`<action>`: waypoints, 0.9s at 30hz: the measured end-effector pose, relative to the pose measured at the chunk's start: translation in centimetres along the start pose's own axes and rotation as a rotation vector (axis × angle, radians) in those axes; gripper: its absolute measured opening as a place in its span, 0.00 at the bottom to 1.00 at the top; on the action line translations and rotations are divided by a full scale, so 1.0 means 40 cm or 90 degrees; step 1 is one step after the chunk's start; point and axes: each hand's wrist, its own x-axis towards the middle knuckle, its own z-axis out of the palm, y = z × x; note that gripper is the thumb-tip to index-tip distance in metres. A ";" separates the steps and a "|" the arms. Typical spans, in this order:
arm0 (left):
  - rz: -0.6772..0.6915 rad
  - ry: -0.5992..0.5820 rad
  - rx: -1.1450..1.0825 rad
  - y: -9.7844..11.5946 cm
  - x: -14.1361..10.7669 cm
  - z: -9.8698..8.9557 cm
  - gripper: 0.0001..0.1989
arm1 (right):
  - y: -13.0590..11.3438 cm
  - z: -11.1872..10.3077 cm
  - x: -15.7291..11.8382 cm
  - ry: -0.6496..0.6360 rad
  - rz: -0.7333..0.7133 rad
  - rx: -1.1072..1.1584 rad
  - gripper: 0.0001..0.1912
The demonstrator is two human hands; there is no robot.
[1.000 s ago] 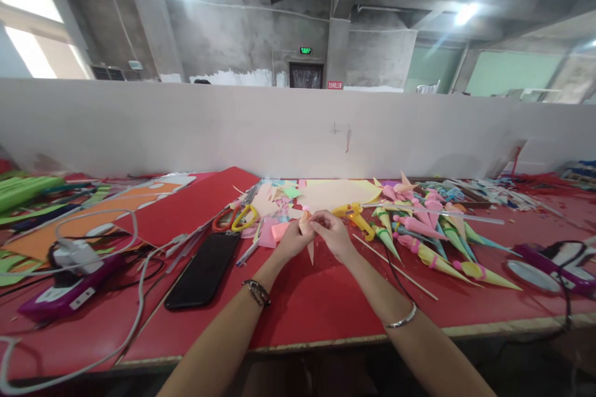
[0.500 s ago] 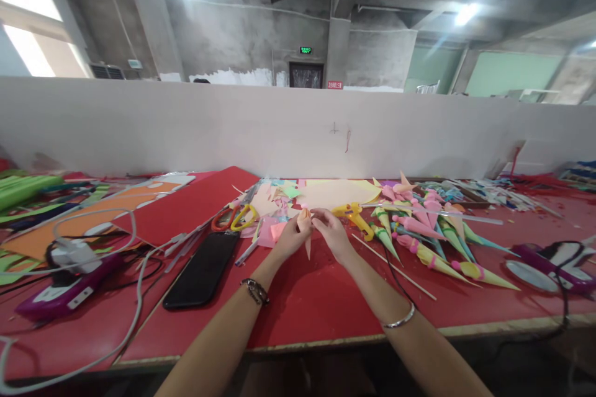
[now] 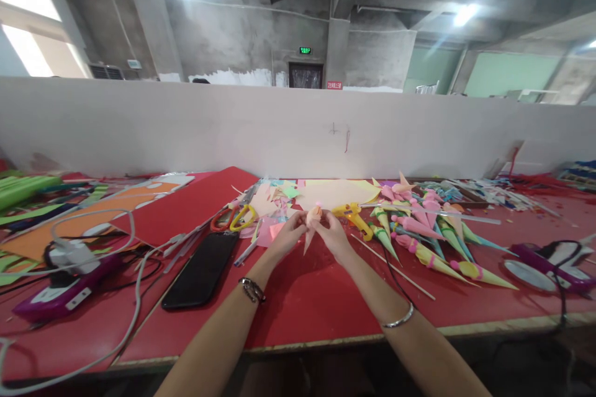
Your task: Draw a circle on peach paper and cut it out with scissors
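Observation:
A small peach paper cone figure (image 3: 314, 217) with a pink tip on top is held between my hands above the red table. My left hand (image 3: 289, 234) is closed on its left side. The fingers of my right hand (image 3: 333, 234) pinch it from the right. Its pointed end hangs down between the hands. Close to my right hand lies a yellow hot glue gun (image 3: 356, 220). Pink paper pieces (image 3: 267, 232) lie beside my left hand.
Finished-looking paper cones (image 3: 423, 223) pile up at the right. A thin wooden stick (image 3: 393, 267) lies near my right forearm. At left are a black phone (image 3: 201, 272), scissors (image 3: 243, 217), red sheets (image 3: 186, 208) and a purple power strip (image 3: 67, 291) with cables.
The paper cone figure has shifted slightly right and turned, its pink tip now showing above the fingers. My right hand has come down and closed in on it.

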 end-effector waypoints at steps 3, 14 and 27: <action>-0.026 0.055 -0.043 -0.005 0.008 -0.010 0.14 | -0.001 0.002 0.002 0.015 0.020 0.034 0.12; -0.014 0.151 -0.013 -0.002 0.016 -0.023 0.10 | 0.047 -0.001 -0.007 -0.082 0.174 -0.167 0.16; 0.052 0.097 0.205 0.002 0.002 -0.035 0.09 | 0.021 -0.020 -0.011 -0.062 0.140 -0.395 0.17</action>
